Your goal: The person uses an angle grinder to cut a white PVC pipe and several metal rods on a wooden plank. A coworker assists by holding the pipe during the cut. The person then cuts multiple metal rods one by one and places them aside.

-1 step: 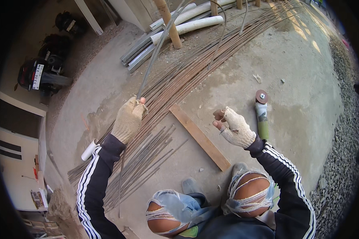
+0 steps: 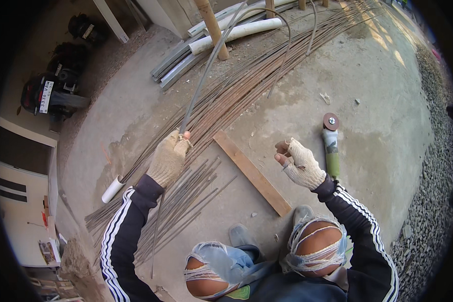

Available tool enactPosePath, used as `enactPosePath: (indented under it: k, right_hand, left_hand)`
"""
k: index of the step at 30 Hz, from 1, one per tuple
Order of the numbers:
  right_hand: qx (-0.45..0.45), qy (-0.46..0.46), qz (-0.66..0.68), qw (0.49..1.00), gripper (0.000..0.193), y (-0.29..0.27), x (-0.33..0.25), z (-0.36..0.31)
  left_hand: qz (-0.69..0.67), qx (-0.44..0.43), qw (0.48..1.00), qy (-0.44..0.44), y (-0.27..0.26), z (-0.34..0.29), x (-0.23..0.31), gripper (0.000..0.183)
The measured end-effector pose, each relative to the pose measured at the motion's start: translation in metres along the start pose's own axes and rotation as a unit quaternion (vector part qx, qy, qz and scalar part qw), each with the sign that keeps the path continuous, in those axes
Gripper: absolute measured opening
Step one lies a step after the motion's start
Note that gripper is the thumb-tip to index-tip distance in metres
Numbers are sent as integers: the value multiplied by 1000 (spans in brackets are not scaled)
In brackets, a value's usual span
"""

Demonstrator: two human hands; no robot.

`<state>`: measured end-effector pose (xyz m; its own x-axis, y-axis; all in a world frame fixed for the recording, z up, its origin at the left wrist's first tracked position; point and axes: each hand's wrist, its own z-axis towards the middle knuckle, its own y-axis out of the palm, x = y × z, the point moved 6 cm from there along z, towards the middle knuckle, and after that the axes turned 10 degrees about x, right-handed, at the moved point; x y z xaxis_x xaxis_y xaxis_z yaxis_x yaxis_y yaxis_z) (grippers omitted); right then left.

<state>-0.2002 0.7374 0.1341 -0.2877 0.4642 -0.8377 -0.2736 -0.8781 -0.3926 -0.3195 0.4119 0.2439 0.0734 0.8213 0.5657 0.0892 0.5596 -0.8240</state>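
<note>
My left hand (image 2: 170,160), in a knitted cream work glove with bare fingertips, is closed around a long thin steel rod (image 2: 202,80). The rod slants up and away past a bamboo post, and its lower part shows below my wrist. An arched rod (image 2: 289,40) curves down at the far side; whether it joins the held one, I cannot tell. My right hand (image 2: 303,165), gloved alike, hovers above the concrete with fingers loosely curled, apart and holding nothing. Nearest to it on its right lies an angle grinder (image 2: 331,146) with a reddish-brown disc and a green body.
Long rusty rods (image 2: 231,100) run diagonally across the floor, with shorter grey rods (image 2: 181,211) nearer me. A wooden board (image 2: 251,173) lies between my hands. White pipes (image 2: 236,36) and metal channels (image 2: 178,73) are beyond. Gravel (image 2: 420,201) borders the right; motorcycles (image 2: 60,93) stand left.
My left hand has come slightly nearer and to the right, with the rod. The arched rod at the far side has shifted too. My right hand has drifted a little right.
</note>
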Motion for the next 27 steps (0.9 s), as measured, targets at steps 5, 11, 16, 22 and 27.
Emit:
enactPosePath:
  k: [5,11,16,22,27]
  right_hand:
    - [5,189,-50,981,29,2,83,-71]
    - [-5,274,-104,956,27,15,138,-127]
    - [-28,289,-122,949,27,19,153,-129]
    - [-41,313,-112,942,26,36,168,-114]
    - [-63,281,-120,950,30,53,169,-116]
  left_hand:
    - [-48,-128,991,17,133,-17,-99,37]
    - [14,-133,991,10,250,-10,-194,31]
    - [65,-147,987,1,268,0,-216,36]
    - [87,-149,985,-23,274,4,-218,47]
    - [86,-143,986,-14,274,1,-218,39]
